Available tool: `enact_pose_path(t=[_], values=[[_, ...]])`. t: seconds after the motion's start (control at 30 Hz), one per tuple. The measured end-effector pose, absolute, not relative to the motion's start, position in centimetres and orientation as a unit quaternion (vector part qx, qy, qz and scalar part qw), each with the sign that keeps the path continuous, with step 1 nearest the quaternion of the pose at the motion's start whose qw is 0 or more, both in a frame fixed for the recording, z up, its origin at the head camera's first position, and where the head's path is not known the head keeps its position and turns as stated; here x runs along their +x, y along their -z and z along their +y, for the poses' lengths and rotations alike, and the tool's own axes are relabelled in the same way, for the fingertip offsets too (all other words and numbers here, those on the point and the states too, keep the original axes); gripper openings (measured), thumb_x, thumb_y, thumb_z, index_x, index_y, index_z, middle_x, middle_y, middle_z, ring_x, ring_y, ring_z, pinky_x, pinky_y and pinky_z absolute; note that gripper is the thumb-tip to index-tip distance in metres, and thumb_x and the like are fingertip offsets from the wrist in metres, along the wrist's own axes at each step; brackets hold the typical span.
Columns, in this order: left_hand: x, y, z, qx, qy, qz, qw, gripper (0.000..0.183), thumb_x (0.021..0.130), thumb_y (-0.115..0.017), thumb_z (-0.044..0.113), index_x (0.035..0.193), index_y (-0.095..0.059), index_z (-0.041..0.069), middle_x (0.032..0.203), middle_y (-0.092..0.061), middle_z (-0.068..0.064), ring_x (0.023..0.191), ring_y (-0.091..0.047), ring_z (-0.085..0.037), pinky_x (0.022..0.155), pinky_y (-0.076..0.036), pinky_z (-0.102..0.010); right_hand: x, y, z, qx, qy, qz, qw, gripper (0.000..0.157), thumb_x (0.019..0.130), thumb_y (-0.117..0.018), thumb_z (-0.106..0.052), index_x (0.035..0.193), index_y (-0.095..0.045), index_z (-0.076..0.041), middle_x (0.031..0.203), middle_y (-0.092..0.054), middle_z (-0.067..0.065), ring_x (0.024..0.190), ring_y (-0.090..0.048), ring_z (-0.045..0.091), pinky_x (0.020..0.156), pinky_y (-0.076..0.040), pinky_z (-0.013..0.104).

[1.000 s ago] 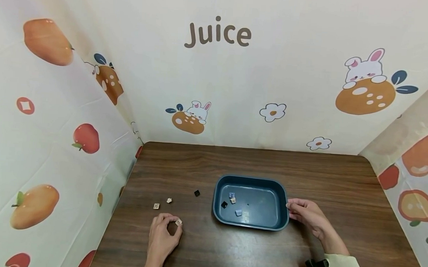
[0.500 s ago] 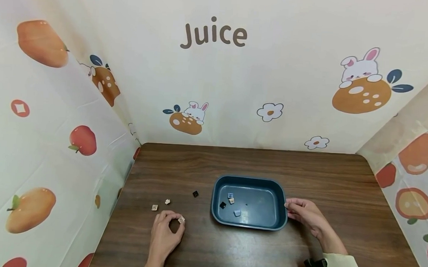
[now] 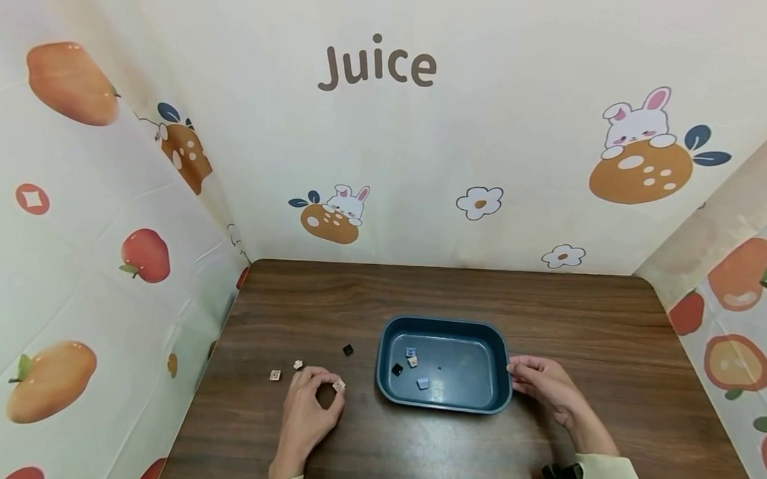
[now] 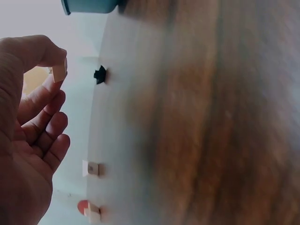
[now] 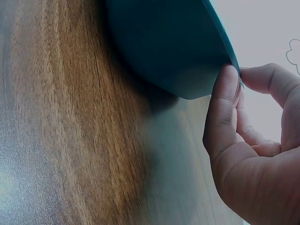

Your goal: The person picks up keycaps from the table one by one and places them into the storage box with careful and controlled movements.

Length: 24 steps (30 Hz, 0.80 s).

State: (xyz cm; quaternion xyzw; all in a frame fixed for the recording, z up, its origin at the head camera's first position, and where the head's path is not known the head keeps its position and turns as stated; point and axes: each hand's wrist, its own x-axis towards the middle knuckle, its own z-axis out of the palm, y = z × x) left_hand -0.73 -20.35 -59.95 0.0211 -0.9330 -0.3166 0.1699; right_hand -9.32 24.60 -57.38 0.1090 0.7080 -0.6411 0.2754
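Between thumb and index finger, my left hand (image 3: 308, 415) pinches a small beige keycap (image 4: 59, 72), left of the blue tray (image 3: 470, 375). The left wrist view shows the other fingers loosely curled below it. At the tray's right end, my right hand (image 3: 547, 393) grips the rim between thumb and fingers, as the right wrist view shows close up. Several keycaps lie inside the tray's left half: a blue one (image 3: 411, 352), a beige one (image 3: 413, 362), a black one (image 3: 397, 369) and a light blue one (image 3: 423, 383).
On the wooden table (image 3: 586, 313) left of the tray lie a black keycap (image 3: 349, 350), a whitish keycap (image 3: 297, 364) and a beige keycap (image 3: 275, 375). A printed cloth (image 3: 401, 140) hangs behind the table and along both sides.
My left hand has moved right and slightly away from me with the beige keycap, closer to the tray. The right hand stays on the tray rim. The head view has shifted slightly.
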Motion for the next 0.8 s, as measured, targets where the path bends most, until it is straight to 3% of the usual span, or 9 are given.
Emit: enact_pose_path(t=[0.23,0.47,0.8], values=[[-1.1,59.2,-19.4,0.004,0.321,-0.932,0.168,0.017,0.078,-0.089,0.017,0.092,-0.079,0.018,0.103,-0.069,0.004,0.099,-0.06,-0.017,0.088,-0.052,-0.041,-9.3,57.4,24.8,0.123,0.647,0.699,0.279,0.026,0.105,-0.064,-0.016,0.121,-0.072,0.003,0.099,-0.075,-0.007,0.087,-0.071,0.002,0.082,-0.063,0.023],[-1.7,58.8,-18.8,-0.01,0.322,-0.93,0.174,0.015,0.081,-0.088,0.017,0.092,-0.078,0.019,0.103,-0.069,0.005,0.096,-0.06,-0.016,0.087,-0.052,-0.041,-9.2,57.4,24.8,0.109,0.637,0.709,0.28,0.038,0.107,-0.063,-0.019,0.131,-0.066,0.01,0.105,-0.075,-0.004,0.091,-0.071,0.003,0.085,-0.063,0.025],[-2.6,58.0,-17.9,-0.014,0.334,-0.931,0.149,0.011,0.086,-0.085,0.022,0.095,-0.078,0.022,0.107,-0.068,0.005,0.099,-0.06,-0.016,0.088,-0.052,-0.039,-9.3,57.2,24.8,0.108,0.642,0.707,0.277,0.031,0.107,-0.062,-0.018,0.125,-0.069,0.007,0.099,-0.074,-0.007,0.088,-0.07,0.002,0.082,-0.063,0.023]])
